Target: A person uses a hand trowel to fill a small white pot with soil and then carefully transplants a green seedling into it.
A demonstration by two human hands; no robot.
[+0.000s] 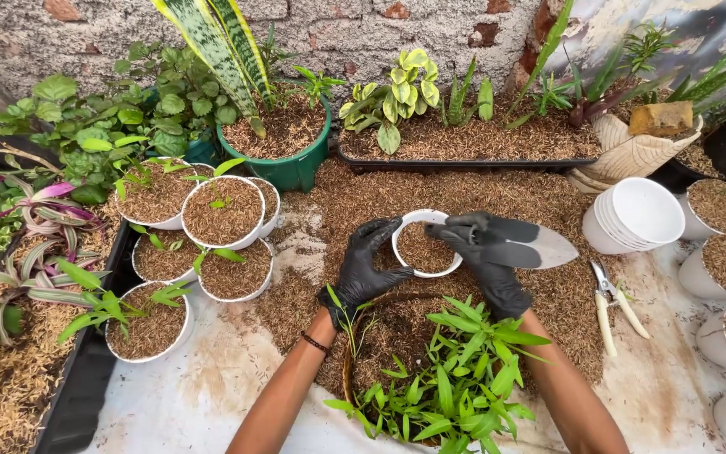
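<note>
No packages, labels, signs or screens show anywhere in this potting corner.

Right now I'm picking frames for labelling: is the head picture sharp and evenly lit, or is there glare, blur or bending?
Head view: soft even daylight, faint shadows, no glare; white cup, trowel and both gloved hands, left and right, look sharp; wide lens bends the edges.
</note>
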